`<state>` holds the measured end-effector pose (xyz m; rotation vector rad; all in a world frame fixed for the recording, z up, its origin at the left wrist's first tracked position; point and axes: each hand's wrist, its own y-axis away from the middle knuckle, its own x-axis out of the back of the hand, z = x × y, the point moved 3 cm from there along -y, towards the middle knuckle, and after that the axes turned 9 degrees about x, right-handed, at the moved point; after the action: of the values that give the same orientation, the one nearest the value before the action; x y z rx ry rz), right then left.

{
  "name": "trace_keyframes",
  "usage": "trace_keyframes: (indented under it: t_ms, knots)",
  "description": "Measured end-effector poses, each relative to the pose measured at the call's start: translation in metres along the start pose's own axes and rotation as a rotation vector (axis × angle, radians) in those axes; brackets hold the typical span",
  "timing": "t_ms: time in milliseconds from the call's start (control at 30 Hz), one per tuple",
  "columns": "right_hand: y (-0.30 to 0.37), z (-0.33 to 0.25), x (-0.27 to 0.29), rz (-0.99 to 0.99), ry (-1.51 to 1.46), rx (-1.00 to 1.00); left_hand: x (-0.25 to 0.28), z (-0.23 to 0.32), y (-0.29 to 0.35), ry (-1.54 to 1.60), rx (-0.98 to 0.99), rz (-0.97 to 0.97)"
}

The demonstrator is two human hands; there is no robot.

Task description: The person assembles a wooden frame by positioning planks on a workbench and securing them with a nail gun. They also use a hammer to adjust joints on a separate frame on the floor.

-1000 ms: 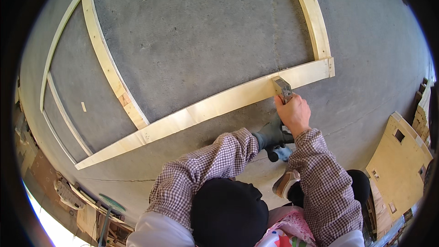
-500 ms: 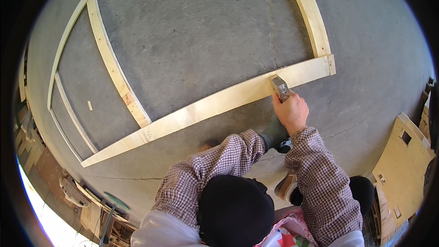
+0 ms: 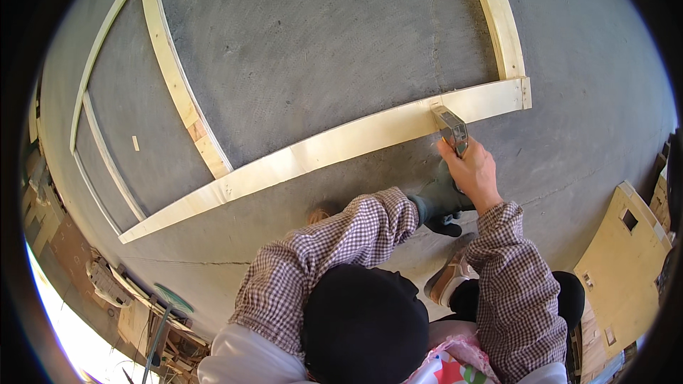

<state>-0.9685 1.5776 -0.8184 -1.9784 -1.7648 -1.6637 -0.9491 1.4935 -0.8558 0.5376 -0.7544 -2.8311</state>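
My right hand [image 3: 475,176], bare, is closed round a grey boxy metal tool [image 3: 454,128]. Its kind I cannot make out. The tool's far end overlaps the face of a long pale wooden board [image 3: 334,144]; whether it touches is unclear. My left hand [image 3: 440,203], in a dark green glove, sits just below and left of the right hand. Its fingers are partly hidden, and I cannot tell what they hold. The board is the near side of a large wooden frame on the floor; a right-hand wooden member [image 3: 501,25] meets it near its right end.
A wooden crosspiece [image 3: 174,64] and a thinner slat [image 3: 110,153] span the frame's left part. A small wood scrap [image 3: 136,143] lies on the grey floor. At right leans a plywood panel [image 3: 619,263] with cut-outs. Timber scraps [image 3: 174,355] pile up at lower left; my shoe [image 3: 452,274] is near.
Both hands and the tool have shifted slightly right in the picture, and the tool is tilted differently. The frame appears a little higher in view. The right hand keeps its grip.
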Motion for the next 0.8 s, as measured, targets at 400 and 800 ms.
trace_keyframes:
  t_ms: [400,800]
  knots:
    - [0.016,0.008,-0.005,-0.103,-0.095,-0.152,-0.036,-0.044,0.002,0.358,0.036,0.094]
    - [0.015,0.010,-0.013,-0.117,0.001,-0.294,-0.020,-0.026,0.009,0.232,0.185,0.100]
